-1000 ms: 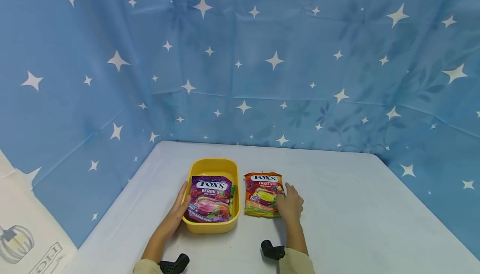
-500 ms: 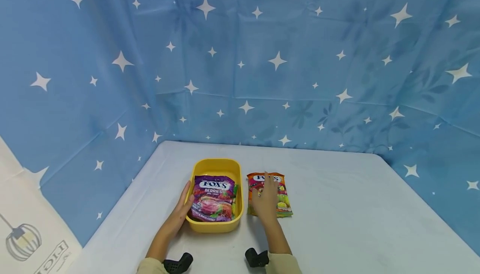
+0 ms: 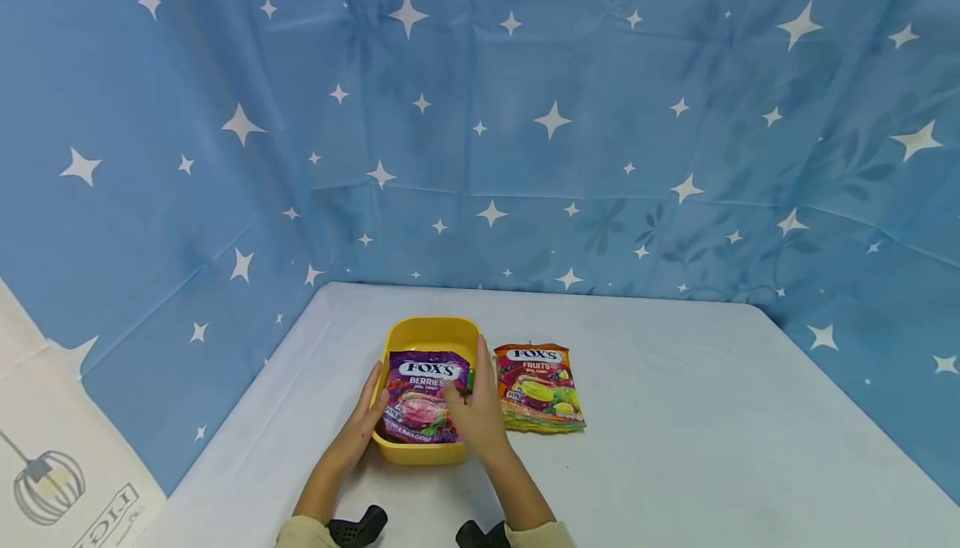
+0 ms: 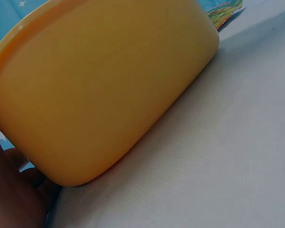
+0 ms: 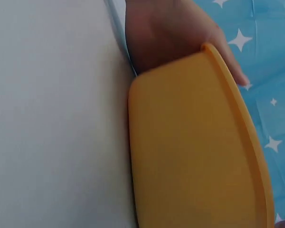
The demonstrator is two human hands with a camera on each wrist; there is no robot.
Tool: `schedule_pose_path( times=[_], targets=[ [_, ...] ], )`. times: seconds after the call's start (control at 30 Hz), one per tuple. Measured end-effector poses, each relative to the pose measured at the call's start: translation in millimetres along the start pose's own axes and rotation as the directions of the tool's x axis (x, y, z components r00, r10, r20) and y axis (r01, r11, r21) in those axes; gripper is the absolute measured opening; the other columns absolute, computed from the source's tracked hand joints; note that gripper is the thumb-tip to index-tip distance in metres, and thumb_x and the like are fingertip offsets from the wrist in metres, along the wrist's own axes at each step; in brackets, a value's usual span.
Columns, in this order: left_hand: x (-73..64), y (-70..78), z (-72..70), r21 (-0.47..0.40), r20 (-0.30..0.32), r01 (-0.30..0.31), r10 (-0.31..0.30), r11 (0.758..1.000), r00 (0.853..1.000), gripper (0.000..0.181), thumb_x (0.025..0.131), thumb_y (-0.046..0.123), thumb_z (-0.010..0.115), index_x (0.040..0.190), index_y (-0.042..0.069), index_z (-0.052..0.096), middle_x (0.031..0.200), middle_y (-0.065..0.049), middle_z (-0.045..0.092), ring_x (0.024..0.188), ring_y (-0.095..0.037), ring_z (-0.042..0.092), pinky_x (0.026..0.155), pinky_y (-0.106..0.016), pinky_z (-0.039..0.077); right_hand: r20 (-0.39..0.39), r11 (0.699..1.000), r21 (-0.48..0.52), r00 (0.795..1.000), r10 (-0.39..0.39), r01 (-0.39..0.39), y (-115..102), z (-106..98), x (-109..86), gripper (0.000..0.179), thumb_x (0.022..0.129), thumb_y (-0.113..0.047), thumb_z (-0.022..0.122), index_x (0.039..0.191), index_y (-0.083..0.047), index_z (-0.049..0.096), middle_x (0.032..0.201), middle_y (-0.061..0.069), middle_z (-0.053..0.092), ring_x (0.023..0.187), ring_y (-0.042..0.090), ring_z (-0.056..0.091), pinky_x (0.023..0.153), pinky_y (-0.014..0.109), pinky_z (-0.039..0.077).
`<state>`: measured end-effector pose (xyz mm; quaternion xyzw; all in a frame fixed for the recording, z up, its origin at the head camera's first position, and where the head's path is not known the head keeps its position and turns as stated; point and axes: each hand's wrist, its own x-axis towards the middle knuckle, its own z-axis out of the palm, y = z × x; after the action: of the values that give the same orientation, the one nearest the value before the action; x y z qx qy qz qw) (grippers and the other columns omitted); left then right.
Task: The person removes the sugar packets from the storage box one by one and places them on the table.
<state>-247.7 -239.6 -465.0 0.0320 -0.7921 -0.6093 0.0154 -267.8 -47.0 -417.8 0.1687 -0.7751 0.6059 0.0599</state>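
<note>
I've 1 yellow tub (image 3: pixel 431 454) lower ctr, 1 purple pkt (image 3: pixel 420 402) inside; L hand (image 3: pixel 360 421), R hand (image 3: pixel 482 421) flanking, fingers straight, thumbs spread.

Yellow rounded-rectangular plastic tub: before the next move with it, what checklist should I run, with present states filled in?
1. Tub resting on the white table: ok, its base meets the surface.
2. Shiny purple FOX'S Berries bag inside the tub: ok, label up.
3. Left hand placed: ok, along the outer left wall, thumb at the rim.
4. Right hand gripping firmly: cannot tell, though it is at the right side.
5. Tub's contents fully visible: not ok, purple bag and right hand block part.
6. Red-and-orange FOX'S Fruits bag outside the tub: ok, on the table.
</note>
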Motion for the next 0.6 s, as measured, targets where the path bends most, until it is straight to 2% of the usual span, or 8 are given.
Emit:
schedule_pose_path(
  times=[0.13,0.27,0.37,0.47,0.6],
  targets=[
    [-0.2,0.0,0.4,0.001,-0.002,0.008,-0.008,1.0,1.0,0.06,0.096,0.044,0.03,0.147,0.031,0.001,0.155,-0.007,-0.003,0.139,-0.04,-0.004,0.101,-0.069,-0.001,0.081,0.996,0.012,0.993,0.084,-0.085,-2.6,7.3,-3.0,0.084,0.087,-0.017,0.058,0.148,-0.011,0.0,0.152,0.018,0.01,0.136,0.044,0.017,0.103,0.061,0.022],
    [-0.3,0.5,2.3,0.009,0.001,0.022,-0.022,1.0,1.0,0.061,0.096,0.046,0.03,0.147,0.032,0.0,0.155,-0.008,-0.004,0.139,-0.041,-0.004,0.101,-0.069,0.0,0.133,0.97,0.067,0.966,0.223,-0.233,-1.8,5.1,0.0,0.085,0.087,-0.02,0.057,0.147,-0.01,-0.003,0.152,0.02,0.006,0.136,0.045,0.01,0.105,0.063,0.014],
    [-0.3,0.9,2.8,0.015,0.001,0.027,-0.027,1.0,1.0,0.062,0.095,0.046,0.03,0.147,0.031,0.0,0.155,-0.008,-0.004,0.139,-0.041,-0.004,0.1,-0.069,0.0,0.185,0.917,0.169,0.925,0.331,-0.362,-0.2,-0.5,5.0,0.084,0.087,-0.024,0.056,0.148,-0.012,-0.002,0.152,0.021,0.006,0.136,0.046,0.007,0.106,0.063,0.01],
    [-0.1,1.7,2.1,0.018,0.0,0.033,-0.033,0.999,0.999,0.061,0.095,0.047,0.029,0.147,0.032,-0.001,0.155,-0.007,-0.005,0.139,-0.041,-0.005,0.1,-0.07,-0.001,0.246,0.851,0.27,0.887,0.391,-0.451,2.6,-5.5,10.2,0.083,0.087,-0.026,0.055,0.148,-0.012,0.0,0.152,0.021,0.006,0.136,0.045,0.008,0.107,0.061,0.013],
    [0.0,2.3,0.1,0.022,-0.002,0.028,-0.028,0.999,1.0,0.061,0.095,0.047,0.029,0.147,0.034,-0.001,0.155,-0.007,-0.005,0.139,-0.041,-0.005,0.1,-0.07,-0.001,0.343,0.777,0.408,0.869,0.356,-0.479,6.5,-10.2,14.9,0.082,0.089,-0.023,0.051,0.147,-0.007,-0.004,0.152,0.02,0.001,0.139,0.04,0.004,0.109,0.055,0.014]
  ],
)
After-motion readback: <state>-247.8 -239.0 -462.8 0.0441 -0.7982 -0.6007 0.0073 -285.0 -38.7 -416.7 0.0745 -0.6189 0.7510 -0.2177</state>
